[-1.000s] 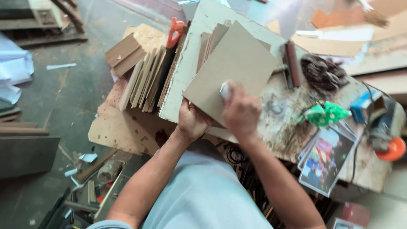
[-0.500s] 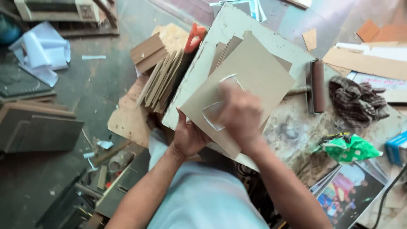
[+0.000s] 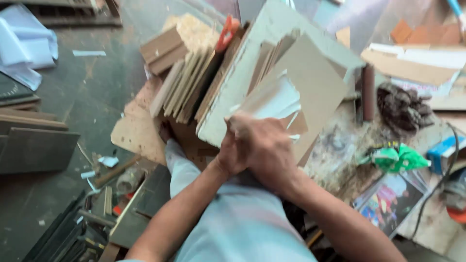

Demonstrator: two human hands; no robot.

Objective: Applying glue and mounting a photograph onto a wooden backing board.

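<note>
A brown hardboard sheet [image 3: 315, 82] lies tilted on a pale board [image 3: 272, 29] on the cluttered workbench. A ragged white smear [image 3: 274, 99] covers part of the sheet's near half. My right hand [image 3: 267, 150] rests on the sheet just below the smear, fingers closed and blurred; a pale strip shows at its fingertips, but I cannot make out what it is. Tucked beside it on the left, my left hand [image 3: 230, 157] grips the sheet's near edge. More brown sheets stick out from under the top one.
A row of thin boards [image 3: 184, 87] stands on edge to the left, with an orange-handled tool [image 3: 227, 31] behind. To the right lie a brown cylinder [image 3: 369, 92], a dark coil [image 3: 403, 106], a green crumpled bag [image 3: 398, 157] and printed pictures [image 3: 388, 201]. Dark panels [image 3: 34, 150] lie on the floor.
A thin white looping line on the sheet has become a broad white smear. My right hand slid down toward the near edge, next to my left hand. The view moved closer.
</note>
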